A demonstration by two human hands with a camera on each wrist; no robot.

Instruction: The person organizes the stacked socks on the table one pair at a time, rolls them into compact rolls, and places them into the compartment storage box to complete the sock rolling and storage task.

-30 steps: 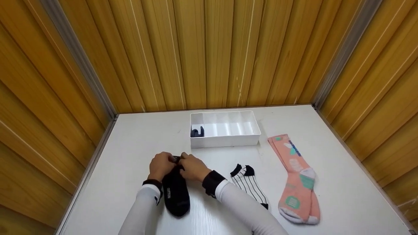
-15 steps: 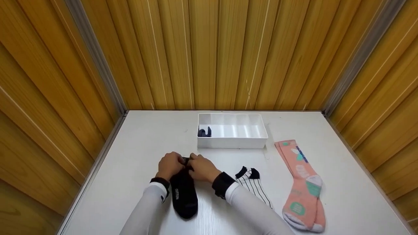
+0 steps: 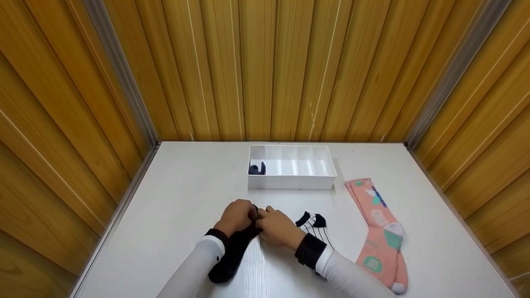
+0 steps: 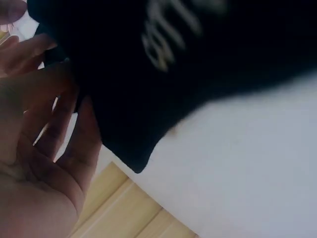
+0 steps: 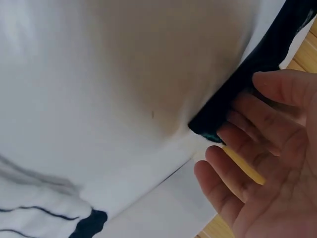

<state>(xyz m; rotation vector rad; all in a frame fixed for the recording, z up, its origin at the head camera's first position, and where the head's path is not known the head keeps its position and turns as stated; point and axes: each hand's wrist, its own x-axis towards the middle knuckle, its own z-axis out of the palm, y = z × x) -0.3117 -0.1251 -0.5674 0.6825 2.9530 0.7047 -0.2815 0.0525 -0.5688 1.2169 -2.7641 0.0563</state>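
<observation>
Both hands are at the cuff end of a black sock (image 3: 232,255), whose toe slants toward the near left of the table. My left hand (image 3: 238,217) pinches one side of the cuff; in the left wrist view, its fingers (image 4: 81,148) reach behind the dark cloth, which bears pale lettering. On the other side, my right hand (image 3: 278,228) grips the cuff between thumb and fingers, as the right wrist view shows around the black sock (image 5: 225,101). A white sock with black stripes (image 3: 319,221) lies just right of that hand, partly covered by the right forearm.
A white divided box (image 3: 292,182) stands behind the hands, with a folded navy item (image 3: 257,169) in its leftmost compartment. Pink socks (image 3: 379,242) lie at the right of the white table (image 3: 186,178). Wood-patterned walls (image 3: 256,70) enclose the back and sides.
Both hands have moved right and slightly nearer with the cuff. The black sock has swung from nearly upright in view to slanting, its toe now lower left. The head view has also shifted.
</observation>
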